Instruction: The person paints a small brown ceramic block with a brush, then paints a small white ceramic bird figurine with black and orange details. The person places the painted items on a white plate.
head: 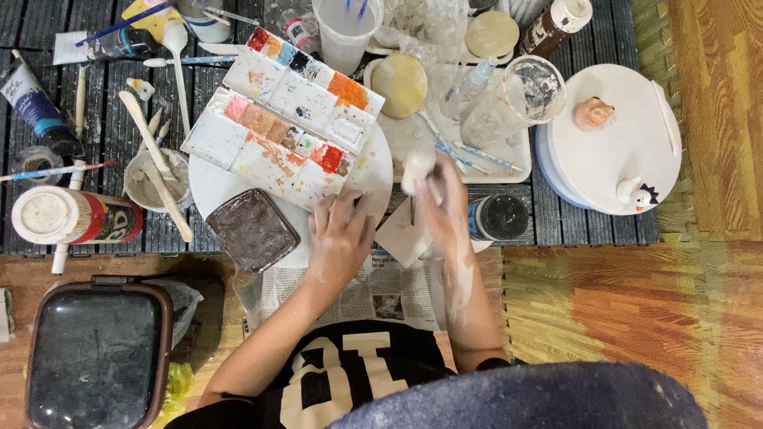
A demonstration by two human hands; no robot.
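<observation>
The paint palette (282,119) lies on a round board (214,187), with a square tray (252,230) at its near edge. The left hand (340,234) rests flat beside that tray, over newspaper (389,290). Just right of it, the right hand (441,202) holds a small lump (418,165). A jar (501,216) stands right of that hand, and a lidded bin (95,353) sits far left.

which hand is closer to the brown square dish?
Left. The left hand lies just right of the brown square dish; the right hand, holding a small white piece, is farther right.
</observation>
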